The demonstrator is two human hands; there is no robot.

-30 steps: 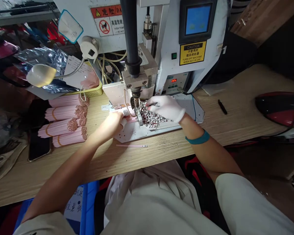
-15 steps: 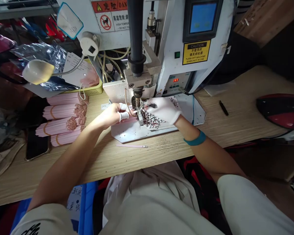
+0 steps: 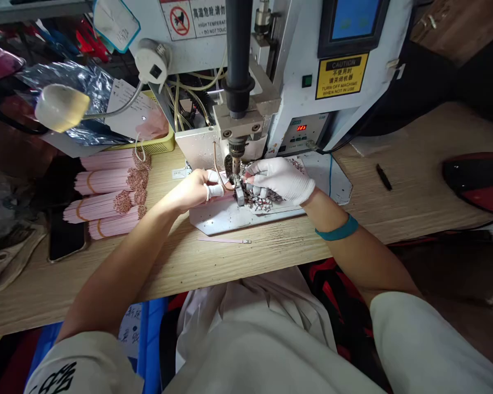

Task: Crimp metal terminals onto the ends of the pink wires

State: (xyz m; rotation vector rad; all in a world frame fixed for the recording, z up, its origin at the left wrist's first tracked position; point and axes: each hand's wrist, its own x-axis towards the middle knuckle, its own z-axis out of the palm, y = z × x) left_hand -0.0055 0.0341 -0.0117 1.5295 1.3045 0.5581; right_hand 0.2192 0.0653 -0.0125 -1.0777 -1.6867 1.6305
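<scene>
My left hand (image 3: 195,191), with white finger covers, is closed around the end of a thin pink wire (image 3: 224,180) left of a small metal block (image 3: 240,196). Just above the block points the soldering machine's tip (image 3: 235,164). On the block's other side my right hand (image 3: 285,179), in a white glove, has thumb and fingers pinched together; what they hold is too small to make out. Beneath that hand lies a heap of small grey and white connector pieces (image 3: 263,203). Both hands are over the white base plate (image 3: 213,223).
Bundles of pink wires (image 3: 107,183) lie at the left, by a black phone (image 3: 67,236). One loose pink wire (image 3: 224,239) rests near the table edge. A small lamp (image 3: 61,108) hangs over the left. A black pen-like object (image 3: 383,177) lies at the right.
The whole view has shifted slightly. My right hand has turned, and its curled fingers now show over the connector pieces near the block. My left hand stays at the block's left.
</scene>
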